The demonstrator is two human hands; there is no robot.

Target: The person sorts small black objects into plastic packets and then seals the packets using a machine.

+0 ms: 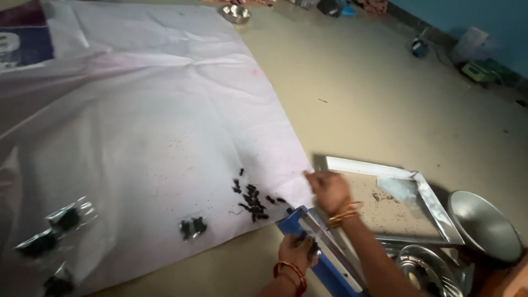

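- Blue heat sealer (322,250) sits at the near edge of the white sheet (137,110), and it's my landmark for everything else.
- Left hand (297,252) rests right on the sealer, fingers curled shut over a small clump of the dark bits. Looks like there's clear film in there too, but it's blurry, so not sure.
- Right hand (328,188) is just beyond the sealer, fingertips pinched together on the sheet's corner, lifting it a little.
- Progress-wise: three sealed little packets (55,236) lie far left of the sealer, one more (192,226) closer in, so several look done.
- A loose pile of dark bits (253,201) just past the sealer is unbagged, so I'd guess there's more to go.
- Right of the sealer: a metal tray (429,206) with crumbs, plus steel bowls (484,225).
- Way beyond, a small steel dish (235,13) on the floor.
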